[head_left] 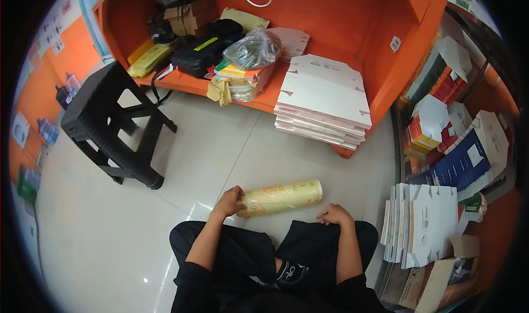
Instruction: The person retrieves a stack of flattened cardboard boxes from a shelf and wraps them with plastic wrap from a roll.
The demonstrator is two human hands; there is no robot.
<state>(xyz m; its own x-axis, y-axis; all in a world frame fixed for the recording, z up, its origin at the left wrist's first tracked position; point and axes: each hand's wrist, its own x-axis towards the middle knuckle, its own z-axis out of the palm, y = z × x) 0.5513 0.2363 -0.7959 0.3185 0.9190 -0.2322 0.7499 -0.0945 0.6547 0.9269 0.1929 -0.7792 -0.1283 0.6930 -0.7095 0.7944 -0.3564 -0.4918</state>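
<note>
A yellowish roll of cling film [282, 198] with orange print lies on its side on the tiled floor in front of my crossed legs. My left hand [228, 202] is closed on the roll's left end, thumb and fingers bent around it. Just beyond the roll's right end, my right hand [335, 215] hovers over my right knee with its fingers curled in a pinch. A thin, shiny line runs from the roll toward that hand. Whether a film edge is between those fingers is too small to tell.
A black plastic stool [118, 125] stands at the left. Ahead, an orange shelf [341, 15] holds a stack of flat white cartons [325, 92], a black case [204, 54] and a plastic bag [253, 48]. More flat cartons [432, 225] and an open cardboard box [435, 285] are at right.
</note>
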